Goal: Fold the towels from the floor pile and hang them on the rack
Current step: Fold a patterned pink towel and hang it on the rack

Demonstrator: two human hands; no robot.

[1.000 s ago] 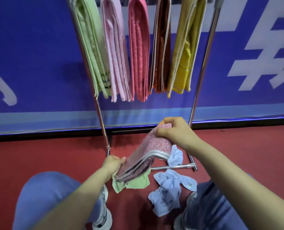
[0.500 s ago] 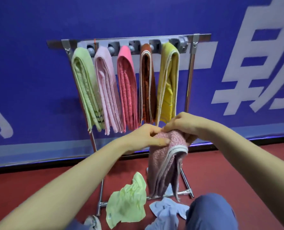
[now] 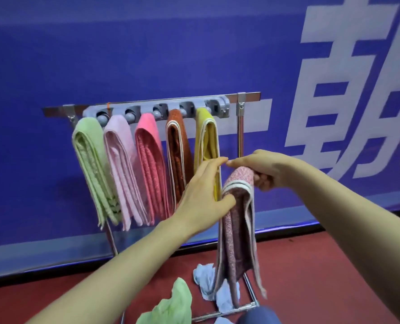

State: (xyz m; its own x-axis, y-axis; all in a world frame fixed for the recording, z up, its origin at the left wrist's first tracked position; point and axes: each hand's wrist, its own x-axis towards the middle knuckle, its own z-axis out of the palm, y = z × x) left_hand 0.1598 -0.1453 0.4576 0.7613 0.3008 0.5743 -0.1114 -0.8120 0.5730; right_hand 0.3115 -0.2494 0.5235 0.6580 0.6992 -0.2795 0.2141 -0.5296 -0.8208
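A folded mauve-pink towel (image 3: 237, 220) with a white stripe hangs down from my right hand (image 3: 262, 169), which pinches its top fold. My left hand (image 3: 203, 190) rests flat against the towel's left side, thumb tucked into the fold. Both hands are just below and in front of the rack's right end. The metal rack (image 3: 241, 106) carries several folded towels in a row: light green (image 3: 94, 169), pale pink (image 3: 122, 169), bright pink (image 3: 152, 164), brown (image 3: 179, 153) and yellow (image 3: 206, 139). On the floor lie a crumpled green towel (image 3: 171, 305) and a light blue one (image 3: 206, 279).
A blue banner wall (image 3: 147, 54) with large white characters stands right behind the rack. The floor (image 3: 323, 265) is red. The rack's base bar (image 3: 227, 312) runs low in front, and my knee in blue trousers (image 3: 259, 316) shows at the bottom edge.
I have risen and lifted the mauve towel from knee height up toward the rack's right end. The view tilted up, and my left hand shifted to the towel's side.
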